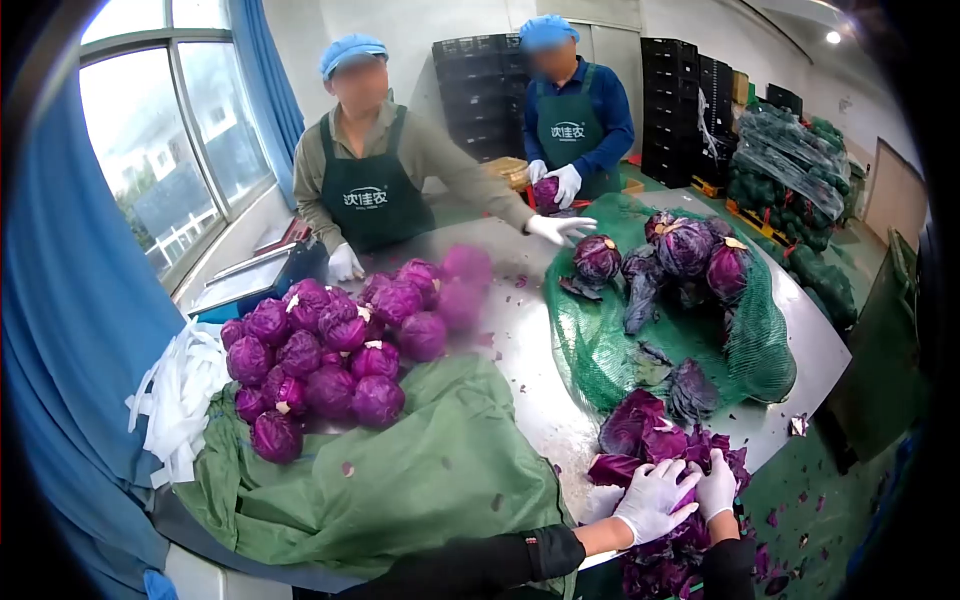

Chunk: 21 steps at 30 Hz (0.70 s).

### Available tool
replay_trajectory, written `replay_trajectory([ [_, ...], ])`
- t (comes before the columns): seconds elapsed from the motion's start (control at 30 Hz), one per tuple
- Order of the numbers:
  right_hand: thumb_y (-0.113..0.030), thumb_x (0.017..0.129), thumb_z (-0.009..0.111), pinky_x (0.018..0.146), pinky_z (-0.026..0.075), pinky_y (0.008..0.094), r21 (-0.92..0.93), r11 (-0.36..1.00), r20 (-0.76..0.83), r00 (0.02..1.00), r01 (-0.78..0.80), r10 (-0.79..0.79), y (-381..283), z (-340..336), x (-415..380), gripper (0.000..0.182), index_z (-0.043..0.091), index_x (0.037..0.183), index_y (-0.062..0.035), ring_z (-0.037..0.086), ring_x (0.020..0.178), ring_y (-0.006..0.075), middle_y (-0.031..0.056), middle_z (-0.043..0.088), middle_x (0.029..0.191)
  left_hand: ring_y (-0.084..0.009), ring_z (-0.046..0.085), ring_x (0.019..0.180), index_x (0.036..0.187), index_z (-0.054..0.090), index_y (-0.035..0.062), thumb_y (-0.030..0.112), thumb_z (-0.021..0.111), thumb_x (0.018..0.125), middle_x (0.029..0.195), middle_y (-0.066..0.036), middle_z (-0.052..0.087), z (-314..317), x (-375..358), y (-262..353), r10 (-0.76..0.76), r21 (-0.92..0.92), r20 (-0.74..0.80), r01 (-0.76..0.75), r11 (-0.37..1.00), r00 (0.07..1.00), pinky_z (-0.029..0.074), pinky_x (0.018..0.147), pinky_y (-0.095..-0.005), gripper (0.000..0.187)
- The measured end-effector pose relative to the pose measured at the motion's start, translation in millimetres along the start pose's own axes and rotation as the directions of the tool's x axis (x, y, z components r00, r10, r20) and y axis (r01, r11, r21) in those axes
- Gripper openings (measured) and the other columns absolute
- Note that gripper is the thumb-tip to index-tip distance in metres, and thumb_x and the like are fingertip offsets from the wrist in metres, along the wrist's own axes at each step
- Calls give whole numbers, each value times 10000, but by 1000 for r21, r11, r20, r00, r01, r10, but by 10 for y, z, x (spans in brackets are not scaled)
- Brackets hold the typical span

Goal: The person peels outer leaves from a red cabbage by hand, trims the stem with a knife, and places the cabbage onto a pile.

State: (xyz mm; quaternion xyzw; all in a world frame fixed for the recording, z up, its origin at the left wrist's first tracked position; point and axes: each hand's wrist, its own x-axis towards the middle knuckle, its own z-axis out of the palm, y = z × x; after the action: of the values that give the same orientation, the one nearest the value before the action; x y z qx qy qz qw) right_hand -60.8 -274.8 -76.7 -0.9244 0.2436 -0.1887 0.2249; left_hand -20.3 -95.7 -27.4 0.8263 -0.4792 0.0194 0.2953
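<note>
Both of my gloved hands are low at the table's right front edge, among loose red cabbage leaves. My left hand curls around purple leaf material, its thumb and fingers on either side. Close beside it, my right hand grips the same purple mass from the right. Whether a whole head lies under my fingers is hidden. More torn leaves show below my hands. Just beyond is a green mesh bag with several darker red cabbages and dark outer leaves on it.
Trimmed red cabbages are piled at left by a green cloth and white strips. Across the metal table, one person reaches toward the mesh bag; another holds a cabbage. Black crates stand behind. Scraps litter the floor.
</note>
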Motion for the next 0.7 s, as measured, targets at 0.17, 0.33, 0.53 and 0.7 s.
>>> replay_trajectory([
  [0.17,-327,793,745,728,501,458,-61,995,-21,997,79,-81,157,55,-30,388,561,973,-36,625,838,391,195,638,895,-295,452,1242,1270,578,140,378,552,904,1279,-151,501,28,-63,-31,40,-45,-44,-42,998,998,332,1007,-447,438],
  [0.33,-307,776,745,721,506,466,-106,990,-33,994,96,-100,213,153,-49,416,580,1058,-50,635,852,370,172,640,904,-297,455,1230,1231,611,144,373,558,898,1272,-145,504,-14,-67,-64,42,-91,-39,-45,995,998,335,997,-450,408],
  [0.53,-305,730,733,651,514,469,-331,940,53,997,76,-62,323,322,30,398,562,1014,-84,646,798,353,158,640,855,-298,462,1213,1209,623,153,375,577,887,1271,-150,500,53,-165,-86,109,-97,-115,-120,988,987,348,962,-450,394],
  [0.7,-445,819,667,676,528,491,-293,955,201,979,36,25,26,185,155,472,572,1113,-88,665,772,371,193,670,854,-345,521,1129,1208,629,136,348,662,816,1248,-166,510,-101,-451,-241,204,-124,-266,-243,962,942,412,930,-479,447],
])
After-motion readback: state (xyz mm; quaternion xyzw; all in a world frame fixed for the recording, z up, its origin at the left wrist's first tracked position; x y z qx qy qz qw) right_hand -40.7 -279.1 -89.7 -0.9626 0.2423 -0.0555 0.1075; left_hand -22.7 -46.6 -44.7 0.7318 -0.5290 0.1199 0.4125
